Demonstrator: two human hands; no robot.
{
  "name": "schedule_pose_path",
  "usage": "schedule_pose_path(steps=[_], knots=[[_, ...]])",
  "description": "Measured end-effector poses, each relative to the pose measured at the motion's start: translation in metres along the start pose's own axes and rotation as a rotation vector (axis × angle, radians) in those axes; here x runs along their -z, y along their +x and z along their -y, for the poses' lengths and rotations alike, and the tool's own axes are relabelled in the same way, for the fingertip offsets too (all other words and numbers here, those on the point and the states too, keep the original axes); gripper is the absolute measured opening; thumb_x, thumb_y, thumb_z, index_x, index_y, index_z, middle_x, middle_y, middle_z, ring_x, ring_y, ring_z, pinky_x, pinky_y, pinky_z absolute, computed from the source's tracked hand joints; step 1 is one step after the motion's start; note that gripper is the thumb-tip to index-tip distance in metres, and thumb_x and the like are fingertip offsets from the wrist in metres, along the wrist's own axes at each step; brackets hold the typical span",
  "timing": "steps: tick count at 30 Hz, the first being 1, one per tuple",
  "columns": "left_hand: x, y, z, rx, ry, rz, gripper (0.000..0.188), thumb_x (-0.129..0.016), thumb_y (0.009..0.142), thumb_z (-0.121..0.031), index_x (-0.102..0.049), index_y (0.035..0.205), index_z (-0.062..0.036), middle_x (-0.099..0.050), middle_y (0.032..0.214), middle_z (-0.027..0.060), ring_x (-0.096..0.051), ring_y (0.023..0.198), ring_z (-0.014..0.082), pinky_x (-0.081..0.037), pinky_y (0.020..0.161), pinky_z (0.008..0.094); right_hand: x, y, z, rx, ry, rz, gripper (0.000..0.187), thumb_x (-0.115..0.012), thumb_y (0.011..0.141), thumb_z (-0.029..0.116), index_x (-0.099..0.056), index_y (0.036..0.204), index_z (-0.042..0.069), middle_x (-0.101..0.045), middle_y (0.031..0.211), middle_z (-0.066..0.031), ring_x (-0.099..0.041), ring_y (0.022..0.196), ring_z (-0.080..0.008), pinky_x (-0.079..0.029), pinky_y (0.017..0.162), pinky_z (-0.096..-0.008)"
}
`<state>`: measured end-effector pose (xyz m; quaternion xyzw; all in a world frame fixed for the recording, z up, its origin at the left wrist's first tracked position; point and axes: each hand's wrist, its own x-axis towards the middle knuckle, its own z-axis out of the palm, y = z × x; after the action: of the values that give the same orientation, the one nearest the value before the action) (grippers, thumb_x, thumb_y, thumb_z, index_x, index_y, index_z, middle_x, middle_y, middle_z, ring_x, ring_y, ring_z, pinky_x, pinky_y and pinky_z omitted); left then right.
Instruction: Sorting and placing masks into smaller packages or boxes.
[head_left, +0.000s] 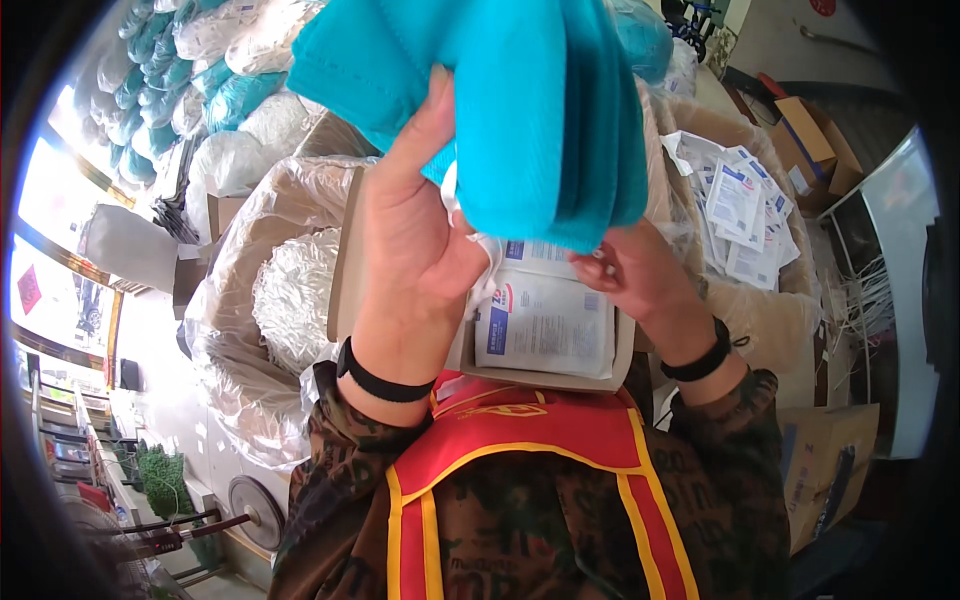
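My left hand (420, 215) is closed round a thick stack of teal folded fabric pieces (510, 120), its thumb pressed against the side. White cords hang from the stack beside my palm. My right hand (645, 275) is at the stack's lower right edge with curled fingers; what they pinch, if anything, is too small to make out. Below both hands, against my red apron (520, 425), stands an open cardboard box (570, 380). Flat white and blue printed packets (545, 325) lie in it, partly hidden by the stack.
On the left, a plastic-lined bin (235, 330) holds a heap of white cords (300, 290). A lined carton at right carries several white packets (745, 205). Teal and white bagged bundles (160, 80) pile up at far left. A closed carton (825, 470) stands lower right.
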<state>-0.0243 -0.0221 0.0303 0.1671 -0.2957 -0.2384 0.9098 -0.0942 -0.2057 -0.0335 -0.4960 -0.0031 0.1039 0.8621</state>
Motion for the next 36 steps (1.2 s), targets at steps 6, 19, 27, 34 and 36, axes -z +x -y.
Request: schedule_pose_path(steps=[6,19,27,34,36], knots=[[-0.014,0.01,0.006,-0.025,-0.097,-0.123,0.018,-0.055,0.096,-0.019,-0.06,0.105,-0.005,-0.068,0.085,0.0048,-0.05,0.041,0.008,-0.036,0.035,0.0135,-0.018,0.014,-0.02,-0.076,-0.011,0.141,0.036,-0.053,0.097,0.034,-0.063,0.108,0.001,-0.051,0.072,0.0005,-0.037,0.05,-0.0035,-0.026,0.042,-0.0152],[0.03,0.021,-0.008,0.039,-0.193,-0.012,0.027,-0.055,0.087,-0.018,-0.06,0.101,0.004,-0.056,0.091,0.0188,-0.041,0.043,0.0094,-0.039,0.042,0.0162,-0.018,-0.014,-0.031,-0.131,0.103,0.191,0.062,-0.045,0.096,0.055,-0.063,0.093,-0.004,-0.052,0.066,-0.0004,-0.042,0.049,-0.0035,-0.028,0.041,-0.0168],[0.115,-0.014,-0.059,0.124,0.032,-0.259,0.048,-0.052,0.088,-0.028,-0.05,0.123,0.0045,-0.057,0.118,0.0216,-0.056,0.1,0.0302,-0.044,0.095,0.0505,-0.023,-0.028,-0.028,-0.13,-0.183,0.279,0.028,-0.059,0.093,0.032,-0.064,0.09,0.005,-0.055,0.075,0.0029,-0.045,0.059,-0.0029,-0.034,0.05,-0.0189],[0.131,-0.008,-0.119,-0.218,0.981,-0.382,0.051,-0.062,0.08,-0.009,-0.05,0.126,0.0078,-0.058,0.12,0.0225,-0.059,0.105,0.0352,-0.049,0.091,0.0468,-0.001,-0.045,-0.032,0.001,-0.222,0.25,0.028,-0.057,0.093,0.031,-0.064,0.084,0.006,-0.05,0.065,0.0032,-0.04,0.054,-0.0049,-0.03,0.049,-0.0209],[0.103,-0.02,-0.102,-0.128,1.292,-0.226,0.05,-0.063,0.077,-0.009,-0.052,0.123,0.0064,-0.06,0.115,0.0227,-0.06,0.101,0.0365,-0.049,0.087,0.0469,0.006,-0.05,-0.025,0.017,-0.31,0.23,0.029,-0.056,0.094,0.032,-0.064,0.085,0.006,-0.048,0.063,0.0032,-0.04,0.055,-0.005,-0.031,0.051,-0.021]])
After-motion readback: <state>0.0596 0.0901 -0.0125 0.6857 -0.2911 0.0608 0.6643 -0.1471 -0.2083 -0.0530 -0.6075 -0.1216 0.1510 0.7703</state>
